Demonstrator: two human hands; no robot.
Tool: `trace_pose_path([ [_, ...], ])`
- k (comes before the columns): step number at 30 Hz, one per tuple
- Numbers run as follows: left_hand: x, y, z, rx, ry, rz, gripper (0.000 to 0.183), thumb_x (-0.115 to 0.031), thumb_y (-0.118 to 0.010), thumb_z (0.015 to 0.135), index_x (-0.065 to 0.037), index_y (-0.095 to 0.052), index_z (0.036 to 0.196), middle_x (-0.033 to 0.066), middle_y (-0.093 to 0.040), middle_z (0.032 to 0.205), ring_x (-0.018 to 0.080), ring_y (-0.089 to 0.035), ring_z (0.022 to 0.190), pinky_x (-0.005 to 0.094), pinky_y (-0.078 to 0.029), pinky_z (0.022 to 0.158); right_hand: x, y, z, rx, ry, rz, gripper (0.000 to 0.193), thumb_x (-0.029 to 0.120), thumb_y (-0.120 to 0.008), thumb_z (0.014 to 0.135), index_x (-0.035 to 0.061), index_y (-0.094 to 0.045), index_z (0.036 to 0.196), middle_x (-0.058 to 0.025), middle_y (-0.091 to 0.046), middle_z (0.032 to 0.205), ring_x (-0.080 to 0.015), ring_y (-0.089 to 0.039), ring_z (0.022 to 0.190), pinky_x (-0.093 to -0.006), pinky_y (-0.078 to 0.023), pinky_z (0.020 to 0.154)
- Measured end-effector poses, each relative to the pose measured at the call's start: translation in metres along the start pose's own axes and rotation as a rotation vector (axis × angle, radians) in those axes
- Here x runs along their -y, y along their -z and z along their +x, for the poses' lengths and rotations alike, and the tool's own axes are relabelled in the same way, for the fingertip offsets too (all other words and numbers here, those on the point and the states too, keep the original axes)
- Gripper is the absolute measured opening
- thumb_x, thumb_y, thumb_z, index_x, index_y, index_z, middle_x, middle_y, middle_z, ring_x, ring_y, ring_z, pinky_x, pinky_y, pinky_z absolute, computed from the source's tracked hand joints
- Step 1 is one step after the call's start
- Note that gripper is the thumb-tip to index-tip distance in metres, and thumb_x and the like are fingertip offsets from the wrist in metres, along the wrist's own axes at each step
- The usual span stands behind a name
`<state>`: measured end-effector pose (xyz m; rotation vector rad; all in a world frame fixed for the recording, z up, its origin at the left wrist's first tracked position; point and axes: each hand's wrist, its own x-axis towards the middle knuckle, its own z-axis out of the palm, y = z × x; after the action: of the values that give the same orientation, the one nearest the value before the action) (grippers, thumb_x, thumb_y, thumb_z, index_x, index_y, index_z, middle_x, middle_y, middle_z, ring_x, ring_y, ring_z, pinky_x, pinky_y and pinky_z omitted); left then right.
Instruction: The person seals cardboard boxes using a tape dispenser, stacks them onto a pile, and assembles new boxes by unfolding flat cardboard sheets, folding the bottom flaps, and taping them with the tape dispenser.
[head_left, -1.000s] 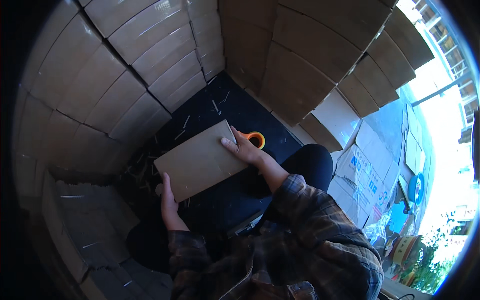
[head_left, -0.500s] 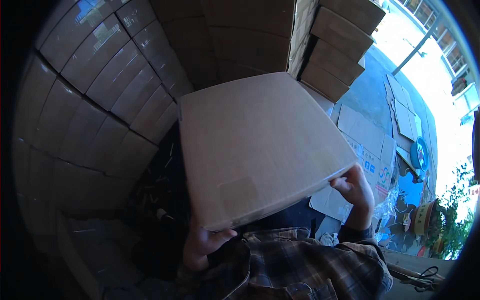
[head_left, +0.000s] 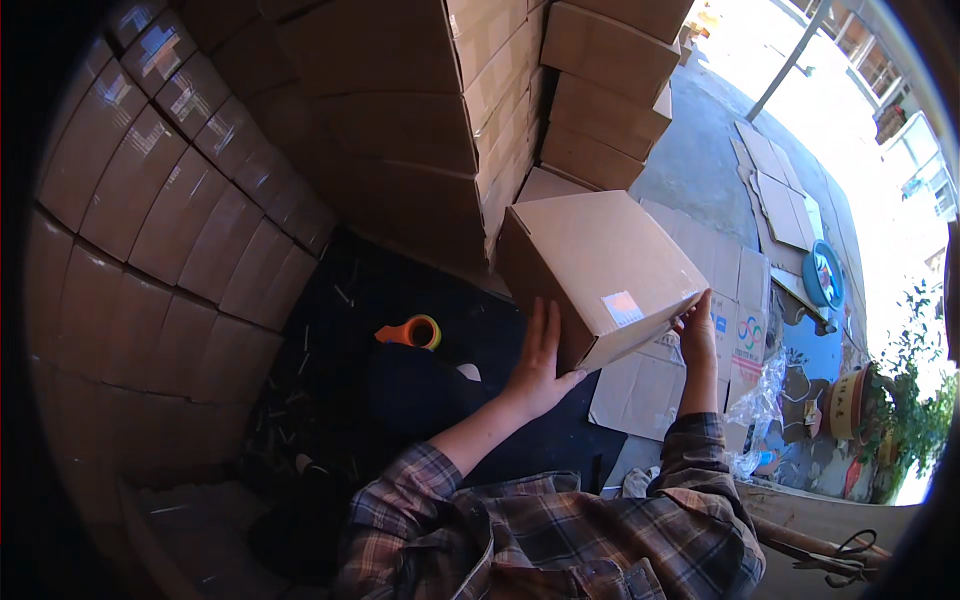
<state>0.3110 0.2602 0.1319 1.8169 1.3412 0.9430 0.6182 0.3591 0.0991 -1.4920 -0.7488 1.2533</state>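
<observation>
Brown cardboard is between both hands, and the fingers are not free. At seven o'clock of the cardboard box (head_left: 605, 262), the left hand (head_left: 540, 372) lays its straight fingers along the dark side, with the thumb near the lower corner. At four o'clock, the right hand (head_left: 697, 335) grips the edge; its fingertips are partly hidden. The box is tilted, and seems lifted in front of the body. A small pale label (head_left: 622, 308) is on its upper face.

I judge that the step in hand is holding and turning this box; a next move would call for an even grip from both hands. The box looks closed, so its contents cannot be seen.

Farther, at nine o'clock, an orange tape roll (head_left: 397, 333) lies over the dark surface. Box stacks stand at ten o'clock (head_left: 390, 130) and at twelve (head_left: 605, 65), and flattened cardboard (head_left: 635, 395) lies at five. At three, a blue basin (head_left: 838, 290) holds something pale, too small to tell. At four, a pot (head_left: 848, 405) bears a green plant (head_left: 925, 390).
</observation>
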Motion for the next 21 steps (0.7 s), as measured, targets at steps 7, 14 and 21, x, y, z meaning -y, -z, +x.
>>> trace_pose_path([
  [7, 0.029, -0.016, 0.055, 0.082, 0.110, -0.023, 0.106, -0.015, -0.074, 0.076, -0.010, 0.001, 0.150, 0.0262, 0.002, 0.154, 0.0413, -0.017, 0.141, 0.0412, -0.028, 0.113, 0.022, -0.032, 0.114, 0.121, 0.136, -0.013, 0.069, 0.057, -0.049, 0.091, 0.0115, -0.038, 0.141, -0.0088, -0.046, 0.137, -0.0221, -0.041, 0.126, -0.0364, -0.033, 0.101],
  [14, 0.039, -0.041, 0.061, 0.550, 0.341, 0.068, 0.082, -0.029, -0.067, 0.082, -0.013, -0.023, 0.149, 0.0264, -0.019, 0.151, 0.0400, -0.032, 0.135, 0.0414, -0.034, 0.108, -0.047, -0.015, 0.197, -0.268, 0.264, -0.346, 0.058, 0.040, -0.052, 0.093, -0.0013, -0.047, 0.133, -0.0177, -0.059, 0.121, -0.0258, -0.057, 0.108, -0.0325, -0.043, 0.093],
  [21, 0.048, -0.013, 0.048, 0.415, 0.320, 0.045, 0.087, -0.030, -0.069, 0.081, -0.008, -0.020, 0.148, 0.0270, -0.026, 0.148, 0.0393, -0.035, 0.134, 0.0409, -0.034, 0.108, -0.001, -0.113, 0.185, -0.312, -0.108, -0.981, 0.078, 0.065, -0.045, 0.085, -0.0038, -0.060, 0.117, -0.0263, -0.057, 0.123, -0.0392, -0.054, 0.118, -0.0426, -0.042, 0.098],
])
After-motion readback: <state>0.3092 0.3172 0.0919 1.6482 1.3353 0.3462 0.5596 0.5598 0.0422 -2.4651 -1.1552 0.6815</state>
